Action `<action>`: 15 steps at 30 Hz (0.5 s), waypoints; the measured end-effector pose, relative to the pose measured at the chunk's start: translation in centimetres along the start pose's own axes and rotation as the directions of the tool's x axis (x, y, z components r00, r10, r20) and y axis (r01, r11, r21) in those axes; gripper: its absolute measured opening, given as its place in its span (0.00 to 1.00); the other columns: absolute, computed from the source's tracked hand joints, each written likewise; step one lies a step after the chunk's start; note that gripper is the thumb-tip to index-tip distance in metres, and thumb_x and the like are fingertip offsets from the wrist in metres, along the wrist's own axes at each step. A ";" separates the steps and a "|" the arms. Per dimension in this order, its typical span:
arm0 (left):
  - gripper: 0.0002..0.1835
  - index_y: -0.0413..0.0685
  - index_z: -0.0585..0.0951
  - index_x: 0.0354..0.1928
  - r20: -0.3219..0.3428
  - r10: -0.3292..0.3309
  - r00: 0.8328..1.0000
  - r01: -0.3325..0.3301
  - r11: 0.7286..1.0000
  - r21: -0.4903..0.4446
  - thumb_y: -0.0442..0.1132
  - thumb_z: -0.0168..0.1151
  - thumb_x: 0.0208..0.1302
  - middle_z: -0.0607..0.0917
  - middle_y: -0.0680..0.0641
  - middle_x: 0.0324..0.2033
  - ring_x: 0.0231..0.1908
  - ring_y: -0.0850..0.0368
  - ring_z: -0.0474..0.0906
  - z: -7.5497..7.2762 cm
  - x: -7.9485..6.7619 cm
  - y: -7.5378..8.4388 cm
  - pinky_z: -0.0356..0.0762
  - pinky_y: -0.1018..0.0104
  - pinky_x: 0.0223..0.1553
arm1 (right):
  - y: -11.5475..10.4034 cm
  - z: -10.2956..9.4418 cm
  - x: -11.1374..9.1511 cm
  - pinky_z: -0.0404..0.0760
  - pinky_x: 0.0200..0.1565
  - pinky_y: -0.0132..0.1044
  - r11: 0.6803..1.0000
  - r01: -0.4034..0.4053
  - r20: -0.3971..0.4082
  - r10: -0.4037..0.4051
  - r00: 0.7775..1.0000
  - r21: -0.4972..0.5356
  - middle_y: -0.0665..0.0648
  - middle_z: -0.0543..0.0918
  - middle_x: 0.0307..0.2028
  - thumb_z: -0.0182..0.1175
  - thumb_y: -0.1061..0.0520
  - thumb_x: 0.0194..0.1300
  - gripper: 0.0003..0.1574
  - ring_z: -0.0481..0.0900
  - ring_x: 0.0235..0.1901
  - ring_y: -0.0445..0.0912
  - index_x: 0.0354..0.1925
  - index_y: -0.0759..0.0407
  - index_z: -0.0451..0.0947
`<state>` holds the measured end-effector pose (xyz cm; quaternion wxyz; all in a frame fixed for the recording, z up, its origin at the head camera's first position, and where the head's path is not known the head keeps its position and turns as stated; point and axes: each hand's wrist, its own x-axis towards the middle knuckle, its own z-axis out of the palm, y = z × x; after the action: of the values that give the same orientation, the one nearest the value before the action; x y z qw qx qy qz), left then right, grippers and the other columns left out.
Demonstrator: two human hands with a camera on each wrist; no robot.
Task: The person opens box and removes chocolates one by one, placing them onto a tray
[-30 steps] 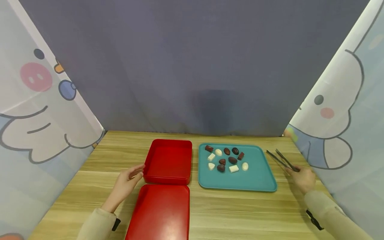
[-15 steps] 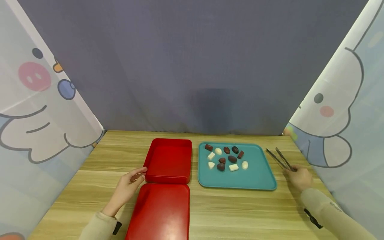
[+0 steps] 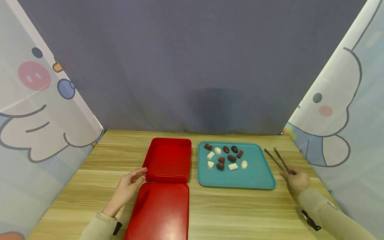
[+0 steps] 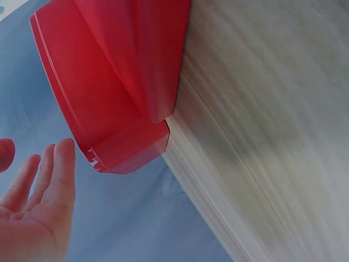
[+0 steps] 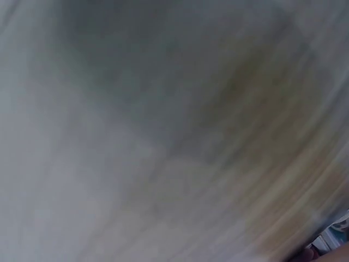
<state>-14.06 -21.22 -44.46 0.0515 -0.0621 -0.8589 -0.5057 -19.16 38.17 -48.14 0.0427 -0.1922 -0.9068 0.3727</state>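
My left hand [image 3: 127,187] is at the near left corner of an open red box [image 3: 169,158], its fingers fairly straight and the fingertips right at the box's side. In the left wrist view, the fingers [image 4: 60,172] extend beside the red box wall [image 4: 90,82]. At the right of the table, my right hand [image 3: 297,180] grips dark metal tongs [image 3: 277,158] near their joined end. The tong arms are spread and point away from me, with nothing between the tips. Several brown and white chocolates [image 3: 231,158] lie on a teal tray [image 3: 255,176] between the hands.
A flat red lid [image 3: 162,210] lies directly in front of the red box. Everything sits on a wooden table [image 3: 228,213]. A grey curtain [image 3: 192,66] hangs behind it, and cartoon-printed cloths stand at both sides. The right wrist view is mostly blurred.
My right hand has shifted slightly left and toward me with the tongs. The left hand has come slightly closer to the box's corner and is nearly still.
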 end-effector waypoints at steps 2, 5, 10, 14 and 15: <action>0.18 0.35 0.73 0.56 -0.001 0.004 1.000 -0.004 1.000 0.004 0.31 0.53 0.64 0.78 0.37 0.53 0.51 0.42 0.76 0.0 0.1 -0.1 0.75 0.78 0.43 | 0.0 0.2 0.0 0.66 0.55 0.56 1.000 -0.024 -0.001 0.024 1.000 0.017 0.77 0.66 0.57 0.56 0.44 0.62 0.42 0.64 0.55 0.70 0.59 0.77 0.62; 0.18 0.34 0.73 0.56 0.000 0.011 1.000 -0.011 1.000 -0.001 0.30 0.53 0.64 0.78 0.36 0.53 0.50 0.42 0.76 0.1 0.2 -0.3 0.77 0.74 0.44 | 0.0 0.4 0.1 0.66 0.56 0.56 0.999 -0.035 -0.009 0.036 0.999 0.020 0.77 0.65 0.58 0.57 0.44 0.61 0.43 0.64 0.55 0.69 0.59 0.76 0.62; 0.19 0.34 0.73 0.57 0.013 0.000 1.000 0.000 1.000 -0.022 0.30 0.53 0.64 0.77 0.35 0.54 0.51 0.42 0.76 0.3 0.2 -0.3 0.78 0.70 0.45 | -0.3 0.2 0.0 0.65 0.56 0.55 0.999 -0.039 -0.008 0.039 0.999 0.011 0.76 0.66 0.58 0.58 0.44 0.60 0.43 0.65 0.55 0.69 0.60 0.76 0.61; 0.19 0.34 0.73 0.57 0.012 -0.009 1.000 0.010 0.999 -0.037 0.30 0.52 0.64 0.77 0.36 0.54 0.51 0.43 0.76 0.5 0.1 -0.2 0.78 0.71 0.45 | -0.6 -0.1 -0.4 0.63 0.59 0.55 0.997 -0.070 0.039 0.069 0.997 0.037 0.76 0.62 0.60 0.55 0.42 0.62 0.46 0.61 0.58 0.69 0.62 0.76 0.58; 0.18 0.35 0.73 0.57 0.004 -0.012 1.000 0.012 0.999 -0.044 0.30 0.52 0.65 0.77 0.36 0.54 0.51 0.45 0.76 0.6 0.1 -0.2 0.78 0.72 0.44 | -0.8 -0.3 -0.5 0.62 0.60 0.55 0.995 -0.086 0.054 0.083 0.995 0.058 0.76 0.61 0.61 0.54 0.41 0.63 0.46 0.60 0.59 0.68 0.63 0.75 0.56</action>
<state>-14.17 -20.81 -44.90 0.0454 -0.0591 -0.8482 -0.5245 -18.87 37.67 -47.36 0.0093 -0.2194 -0.8870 0.4062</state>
